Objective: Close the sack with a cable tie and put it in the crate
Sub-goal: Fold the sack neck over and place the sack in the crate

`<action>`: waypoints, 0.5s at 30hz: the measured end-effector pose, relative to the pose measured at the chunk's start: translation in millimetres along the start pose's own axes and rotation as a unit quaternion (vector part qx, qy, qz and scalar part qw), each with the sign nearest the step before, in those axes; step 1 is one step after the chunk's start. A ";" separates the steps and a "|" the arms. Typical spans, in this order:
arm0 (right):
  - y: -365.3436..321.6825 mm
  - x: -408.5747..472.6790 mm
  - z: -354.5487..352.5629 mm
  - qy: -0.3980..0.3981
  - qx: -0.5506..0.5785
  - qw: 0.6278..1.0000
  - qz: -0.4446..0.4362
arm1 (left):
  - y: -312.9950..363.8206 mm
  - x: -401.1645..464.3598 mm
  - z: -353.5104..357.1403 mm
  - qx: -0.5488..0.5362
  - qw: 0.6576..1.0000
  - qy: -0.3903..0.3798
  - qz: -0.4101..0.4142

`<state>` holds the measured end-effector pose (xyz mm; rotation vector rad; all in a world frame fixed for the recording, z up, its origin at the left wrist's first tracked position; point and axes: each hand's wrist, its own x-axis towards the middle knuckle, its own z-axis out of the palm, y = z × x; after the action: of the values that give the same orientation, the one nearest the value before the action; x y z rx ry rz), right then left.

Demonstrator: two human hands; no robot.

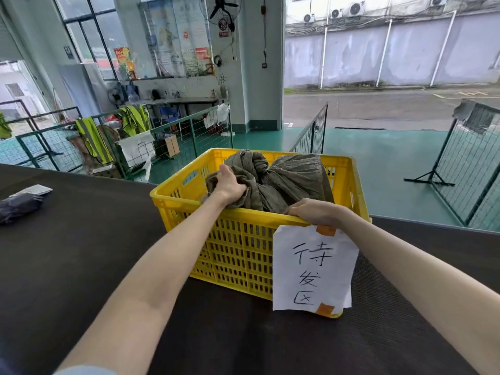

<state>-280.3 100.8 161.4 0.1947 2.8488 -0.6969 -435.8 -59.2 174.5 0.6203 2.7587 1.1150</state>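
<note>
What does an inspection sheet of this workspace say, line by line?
Surface: dark belt, crate standing on it.
Job's things: olive sack with bunched neck, lying inside yellow crate; cable tie not visible.
Clutter: dark parcel at left on the belt; paper label taped to the crate.
Grippers: left hand grips the sack; right hand holds the crate's near rim.
Cables: nothing seen on the belt.
Surroundings: green fences, vests, open yard.

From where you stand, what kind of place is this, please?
Probably a parcel sorting or dispatch depot. A yellow crate with a handwritten paper label sits on a wide dark belt, green mesh barriers divide the floor, and hi-vis vests hang on them.
</note>
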 end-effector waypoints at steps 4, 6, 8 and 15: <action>1.2 2.3 0.1 0.011 0.035 0.999 0.010 | 0.1 0.4 -14.2 0.242 0.946 -0.218 -0.002; 0.4 2.5 1.3 0.012 0.061 0.998 0.015 | 2.2 -3.2 -14.0 0.328 0.904 -0.274 -0.027; 2.1 2.4 1.3 0.013 0.067 0.998 0.019 | 9.6 -6.4 -12.4 0.360 0.880 -0.303 -0.063; 1.0 -5.8 1.1 0.057 0.082 0.994 0.047 | 33.5 -15.6 -10.5 0.403 0.848 -0.327 -0.109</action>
<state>-274.3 100.7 161.3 0.4033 2.8659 -0.9269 -412.9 -50.6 204.2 0.5696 2.4506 -0.3379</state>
